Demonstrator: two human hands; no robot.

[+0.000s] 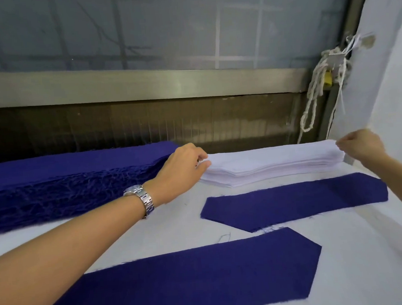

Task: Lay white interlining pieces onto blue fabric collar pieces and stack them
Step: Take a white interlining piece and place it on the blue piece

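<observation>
A stack of white interlining pieces [274, 165] lies at the back of the white table. My left hand [184, 167] pinches the top piece at the stack's left end. At the stack's right end my right hand [359, 147] pinches the same top layer. In front of the stack a blue collar piece [296, 200] lies flat and bare. A second, larger-looking blue collar piece [194, 279] lies nearer to me, also bare. A thick stack of blue collar pieces [61, 183] sits at the back left, beside my left hand.
The white table cover [360, 272] runs to the right edge. Behind the stacks stands a dark machine opening with a metal bar [143, 85]. White cords [319, 89] hang at the back right beside a pale wall [394, 67].
</observation>
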